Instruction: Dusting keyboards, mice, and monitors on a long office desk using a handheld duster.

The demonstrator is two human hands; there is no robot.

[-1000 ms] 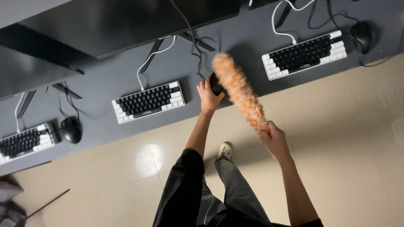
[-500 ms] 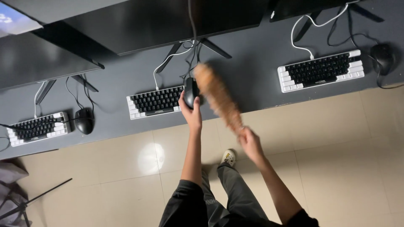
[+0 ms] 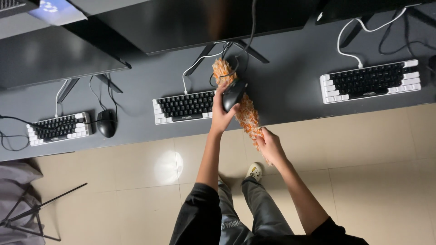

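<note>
The left hand (image 3: 221, 119) is closed around a black mouse (image 3: 233, 94) and holds it up off the dark desk (image 3: 290, 86). The right hand (image 3: 270, 146) is closed on the near end of a fluffy orange duster (image 3: 240, 102). The duster lies under the mouse, its far tip by the monitor stand. The dusting looks partly done here; the right keyboard (image 3: 370, 81) and left keyboard (image 3: 58, 128) sit well apart from it.

I see a black mouse (image 3: 234, 93) lifted off the dark desk, its cable trailing back, and a fluffy orange-and-white duster (image 3: 245, 111) lying slantwise beneath it.
</note>
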